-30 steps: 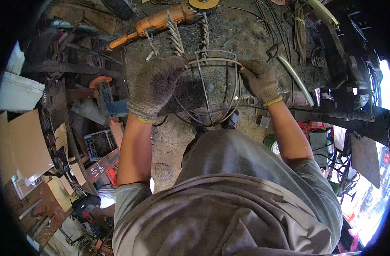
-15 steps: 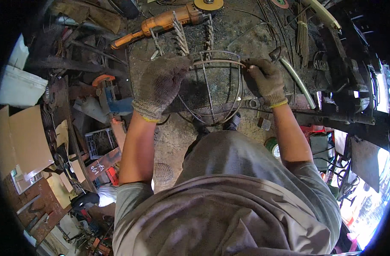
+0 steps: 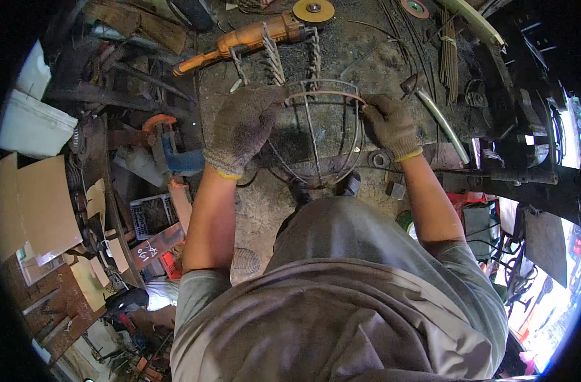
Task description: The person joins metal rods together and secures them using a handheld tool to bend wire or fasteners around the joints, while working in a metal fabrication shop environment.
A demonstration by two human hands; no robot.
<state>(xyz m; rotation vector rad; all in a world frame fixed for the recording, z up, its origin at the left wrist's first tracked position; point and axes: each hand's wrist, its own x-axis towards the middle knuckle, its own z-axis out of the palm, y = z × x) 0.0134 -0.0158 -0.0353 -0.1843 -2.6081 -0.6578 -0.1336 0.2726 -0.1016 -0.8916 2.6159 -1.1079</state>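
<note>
Both my hands wear knitted work gloves with yellow cuffs. Between them is a curved, brownish metal rod [image 3: 323, 93], lying across the upper part of a rounded wire frame [image 3: 315, 143] made of thin bent rods. My left hand [image 3: 243, 124] is closed at the rod's left end; its fingertips are partly hidden behind the glove's back. At the right end, my right hand [image 3: 390, 124] pinches the rod between thumb and fingers. The frame's lower curve hangs past the bench's near edge, above my feet. Whether either hand also grips the frame itself I cannot tell.
An orange angle grinder [image 3: 259, 37] with a yellowish disc lies at the back of the dark workbench [image 3: 373, 67]. Twisted metal bars [image 3: 273, 54] stand close behind the frame. A hammer with a metal handle [image 3: 442, 121] and bundled rods [image 3: 448, 67] lie rightward. A blue clamp-like tool [image 3: 182, 159] is at left.
The view has shifted a little, so the bench things sit slightly lower and farther right. Both hands keep their hold on the curved rod, with little visible movement.
</note>
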